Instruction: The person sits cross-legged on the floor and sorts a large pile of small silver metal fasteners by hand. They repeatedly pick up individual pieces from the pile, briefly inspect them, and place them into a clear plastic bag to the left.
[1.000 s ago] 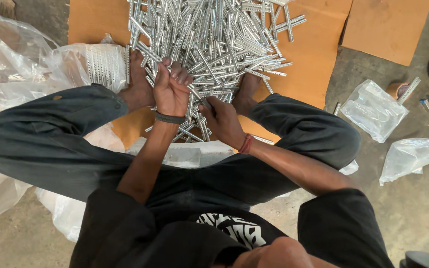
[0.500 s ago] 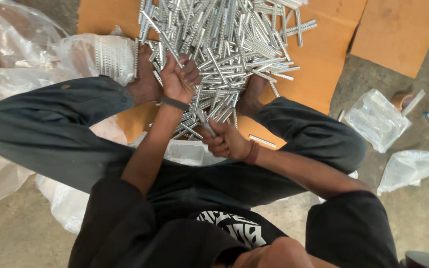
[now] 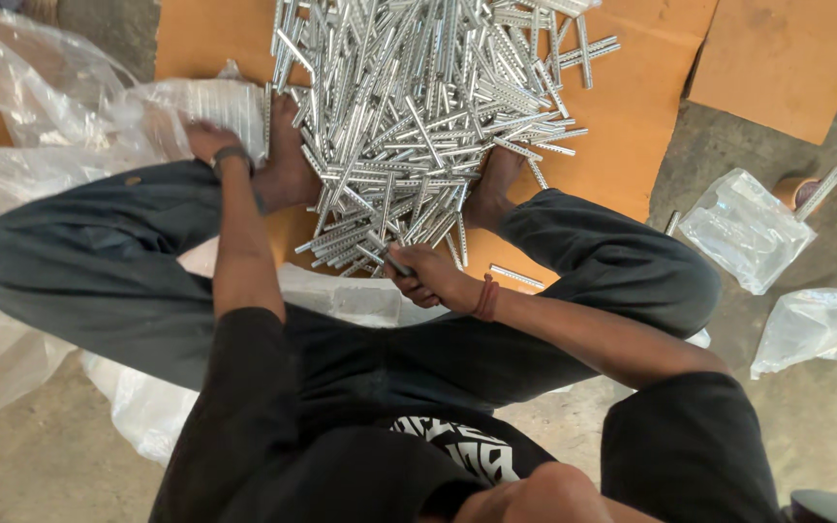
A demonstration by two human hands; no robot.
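Since the earlier frame, the left hand (image 3: 207,138) has left the pile and moved out to the clear plastic bag (image 3: 186,107) at the left; its fingers are hidden against the bag, so their spread cannot be determined. The right hand (image 3: 430,274) remains at the near edge of the pile of metal strips (image 3: 418,116), fingers closed around a few strips (image 3: 387,258). The pile lies on cardboard (image 3: 622,126) between the bare feet.
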